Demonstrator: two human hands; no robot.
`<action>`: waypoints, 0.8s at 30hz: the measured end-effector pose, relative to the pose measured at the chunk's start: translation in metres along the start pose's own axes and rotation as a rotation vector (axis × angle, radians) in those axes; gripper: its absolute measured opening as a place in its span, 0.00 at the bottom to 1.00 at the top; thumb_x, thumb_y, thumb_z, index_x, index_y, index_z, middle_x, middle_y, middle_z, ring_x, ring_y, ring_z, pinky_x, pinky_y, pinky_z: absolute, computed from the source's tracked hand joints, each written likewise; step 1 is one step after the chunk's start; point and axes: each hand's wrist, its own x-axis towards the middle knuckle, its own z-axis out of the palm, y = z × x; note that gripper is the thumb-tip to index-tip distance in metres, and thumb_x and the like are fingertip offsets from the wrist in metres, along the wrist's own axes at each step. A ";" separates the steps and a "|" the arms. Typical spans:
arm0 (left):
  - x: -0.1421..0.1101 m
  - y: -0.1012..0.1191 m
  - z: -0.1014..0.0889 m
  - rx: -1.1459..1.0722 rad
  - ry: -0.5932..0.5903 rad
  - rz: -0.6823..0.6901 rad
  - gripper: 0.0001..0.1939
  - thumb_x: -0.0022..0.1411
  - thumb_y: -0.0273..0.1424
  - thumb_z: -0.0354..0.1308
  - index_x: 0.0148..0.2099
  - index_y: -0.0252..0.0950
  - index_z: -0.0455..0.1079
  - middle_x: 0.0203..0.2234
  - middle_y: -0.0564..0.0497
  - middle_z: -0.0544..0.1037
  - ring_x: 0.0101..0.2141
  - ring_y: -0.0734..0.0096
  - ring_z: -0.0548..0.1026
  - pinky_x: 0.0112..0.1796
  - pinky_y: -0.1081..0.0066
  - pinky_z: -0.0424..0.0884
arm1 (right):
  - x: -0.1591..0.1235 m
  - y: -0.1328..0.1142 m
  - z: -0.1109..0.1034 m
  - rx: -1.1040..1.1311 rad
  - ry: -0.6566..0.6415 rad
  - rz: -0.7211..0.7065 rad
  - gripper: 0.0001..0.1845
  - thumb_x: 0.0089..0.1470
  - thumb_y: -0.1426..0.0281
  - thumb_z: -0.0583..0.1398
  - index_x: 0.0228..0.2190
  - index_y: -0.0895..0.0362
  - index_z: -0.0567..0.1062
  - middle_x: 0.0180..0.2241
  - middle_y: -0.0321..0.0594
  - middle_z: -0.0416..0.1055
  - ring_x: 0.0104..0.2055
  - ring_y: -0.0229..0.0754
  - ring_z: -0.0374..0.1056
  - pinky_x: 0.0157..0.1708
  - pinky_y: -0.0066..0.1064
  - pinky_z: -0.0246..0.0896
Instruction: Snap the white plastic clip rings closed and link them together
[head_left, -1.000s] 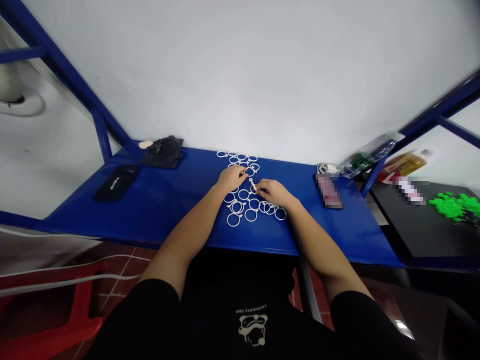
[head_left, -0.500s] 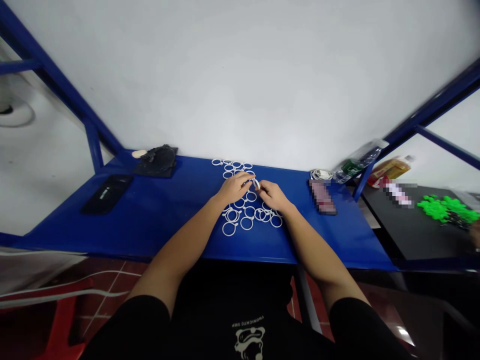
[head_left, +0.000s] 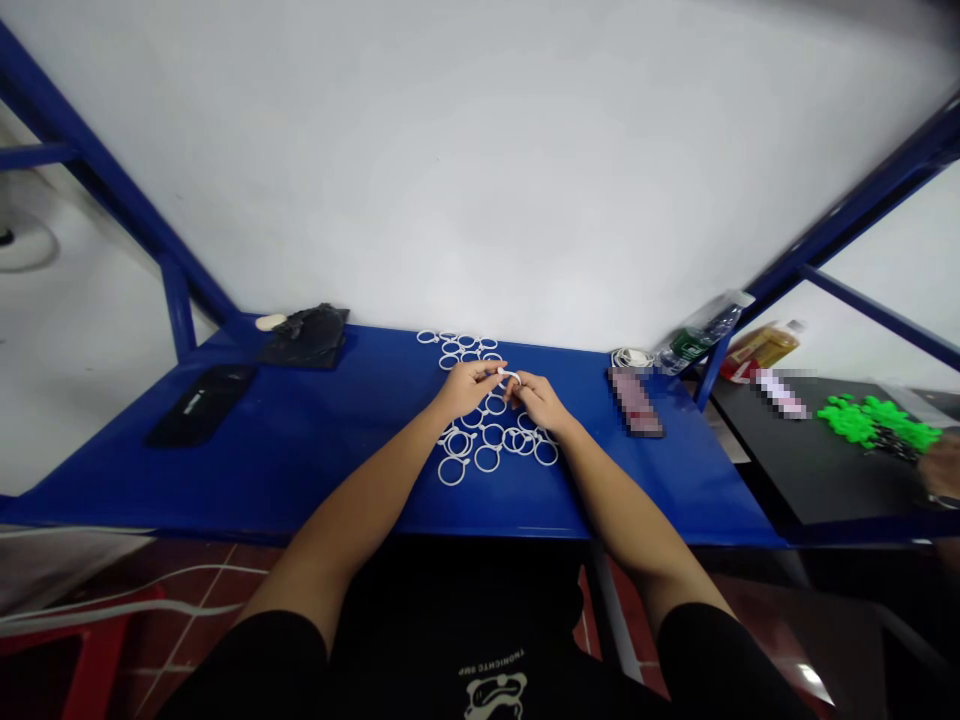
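A white plastic ring (head_left: 511, 375) is held up between my two hands, just above the blue table. My left hand (head_left: 471, 386) pinches its left end, where a small tab seems to be. On the other side, the fingers of my right hand (head_left: 538, 398) are closed on the ring's right part. Several more white rings, each with a little tab, lie flat around my hands: one group toward the wall (head_left: 466, 343), another nearer to me (head_left: 487, 458). Some of these rings overlap, and my hands and wrists hide a few.
The blue table (head_left: 337, 460) backs onto a white wall. At left lie a black case (head_left: 201, 405) and a dark bag (head_left: 307, 337). To the right are a phone (head_left: 636, 403), a coiled cable (head_left: 631, 358), a plastic bottle (head_left: 705, 335) and green pieces (head_left: 877, 425) near another person's hand (head_left: 941, 465).
The held ring has turned from a steep tilt to nearly level, and my left fingers now pinch its end. The camera view has shifted slightly. The other person's hand shows more at right.
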 end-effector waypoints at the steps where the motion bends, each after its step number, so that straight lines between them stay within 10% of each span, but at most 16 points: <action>1: 0.000 0.001 0.001 -0.012 0.007 -0.007 0.19 0.67 0.38 0.66 0.54 0.33 0.83 0.30 0.49 0.83 0.22 0.76 0.68 0.23 0.74 0.63 | 0.000 0.000 0.001 0.018 -0.004 0.006 0.12 0.64 0.67 0.55 0.32 0.53 0.76 0.30 0.36 0.76 0.29 0.42 0.72 0.35 0.33 0.68; 14: 0.002 0.011 -0.001 0.014 0.001 -0.046 0.11 0.57 0.23 0.57 0.34 0.35 0.82 0.29 0.50 0.84 0.32 0.68 0.79 0.37 0.71 0.75 | -0.002 -0.013 0.004 -0.111 -0.090 -0.061 0.13 0.64 0.68 0.56 0.32 0.55 0.78 0.28 0.35 0.76 0.31 0.41 0.71 0.38 0.32 0.65; 24: 0.000 0.003 -0.012 0.439 -0.030 0.079 0.17 0.69 0.29 0.62 0.58 0.39 0.81 0.51 0.45 0.84 0.29 0.74 0.75 0.39 0.67 0.76 | 0.000 0.001 -0.014 -0.595 0.236 -0.020 0.16 0.69 0.65 0.56 0.49 0.55 0.81 0.47 0.48 0.80 0.48 0.49 0.76 0.51 0.40 0.70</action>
